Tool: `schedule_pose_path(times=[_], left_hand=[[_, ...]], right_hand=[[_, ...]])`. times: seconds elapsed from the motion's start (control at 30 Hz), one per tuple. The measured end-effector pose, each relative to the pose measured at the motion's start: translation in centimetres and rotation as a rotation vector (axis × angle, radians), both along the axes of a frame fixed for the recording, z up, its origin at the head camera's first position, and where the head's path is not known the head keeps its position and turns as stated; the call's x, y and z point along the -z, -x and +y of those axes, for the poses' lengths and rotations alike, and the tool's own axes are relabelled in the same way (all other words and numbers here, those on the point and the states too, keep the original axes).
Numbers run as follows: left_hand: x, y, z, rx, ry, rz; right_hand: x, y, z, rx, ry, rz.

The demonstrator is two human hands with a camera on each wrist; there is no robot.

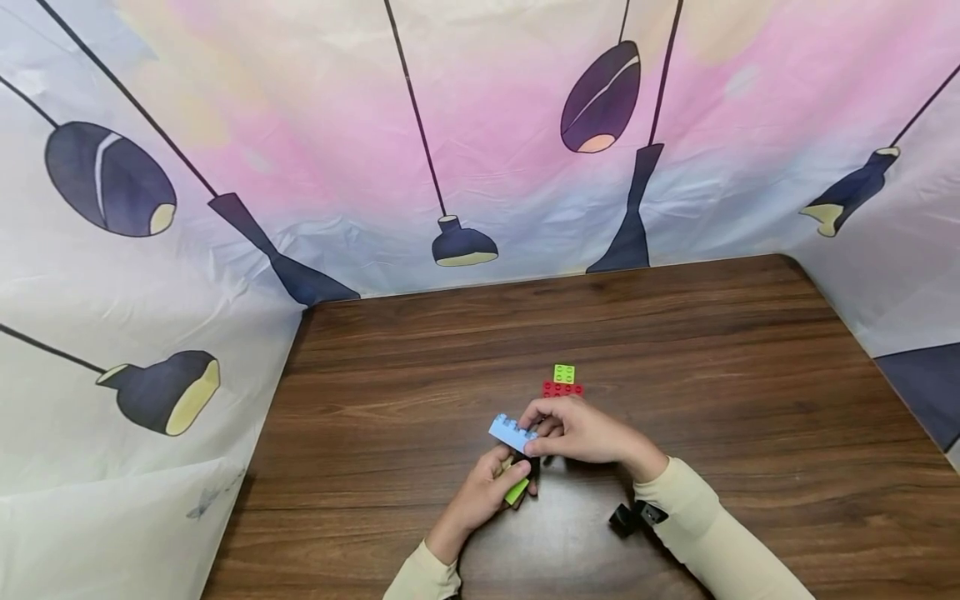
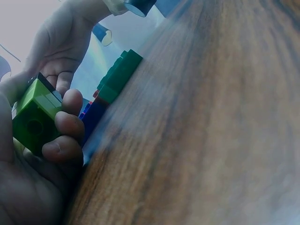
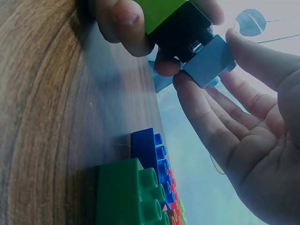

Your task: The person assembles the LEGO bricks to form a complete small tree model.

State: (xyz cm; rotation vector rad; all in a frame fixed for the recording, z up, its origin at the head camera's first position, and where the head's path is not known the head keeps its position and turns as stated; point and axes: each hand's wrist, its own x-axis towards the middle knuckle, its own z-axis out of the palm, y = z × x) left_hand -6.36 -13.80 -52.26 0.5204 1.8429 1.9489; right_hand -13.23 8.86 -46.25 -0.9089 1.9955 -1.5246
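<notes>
Low over the table, my left hand [image 1: 483, 492] grips a lime-green toy brick [image 1: 516, 492], fingers curled round its sides. A black brick [image 3: 180, 35] sits against the lime one in the right wrist view. My right hand [image 1: 585, 429] pinches a long light blue brick [image 1: 510, 434] between thumb and fingers. The blue brick's near end meets the black brick at an angle, with a small gap showing between them. Both hands are close together, left fingertips right beside the right hand's.
Beyond the right hand, a red brick [image 1: 552, 390] and a smaller lime brick [image 1: 564, 373] lie on the brown wooden table [image 1: 420, 367]. A dark green brick [image 3: 117, 194] and a dark blue brick [image 3: 144, 147] lie near them. Printed cloth [image 1: 315, 125] hangs behind the table.
</notes>
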Motion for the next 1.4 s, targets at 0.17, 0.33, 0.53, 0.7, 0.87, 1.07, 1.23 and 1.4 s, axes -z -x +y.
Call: schedule_pose_path(times=[0.17, 0.33, 0.53, 0.7, 0.87, 1.07, 1.23, 1.4], left_hand=[[0.31, -0.07, 0.1, -0.016, -0.014, -0.003], [0.45, -0.28, 0.27, -0.028, -0.028, 0.001], [0.43, -0.39, 0.33, -0.036, -0.013, 0.0], [0.61, -0.59, 0.19, -0.028, 0.001, 0.003], [0.69, -0.62, 0.15, -0.028, 0.017, 0.015], [0.41, -0.48, 0.12, -0.034, 0.034, 0.031], [0.18, -0.15, 0.12, -0.03, 0.041, 0.05], [0.05, 0.14, 0.08, -0.026, 0.056, 0.059]], right_hand=[[0.19, -0.05, 0.03, 0.001, -0.005, 0.035], [0.38, -0.07, 0.01, 0.0, -0.014, 0.103], [0.39, -0.2, -0.09, -0.002, -0.006, 0.095], [0.46, -0.44, -0.19, 0.004, -0.008, 0.101], [0.56, -0.57, -0.38, 0.009, 0.0, 0.09], [0.52, -0.61, -0.41, 0.012, 0.005, 0.08], [0.26, -0.36, -0.34, 0.003, 0.004, 0.073], [0.04, -0.03, -0.29, -0.009, 0.006, 0.057]])
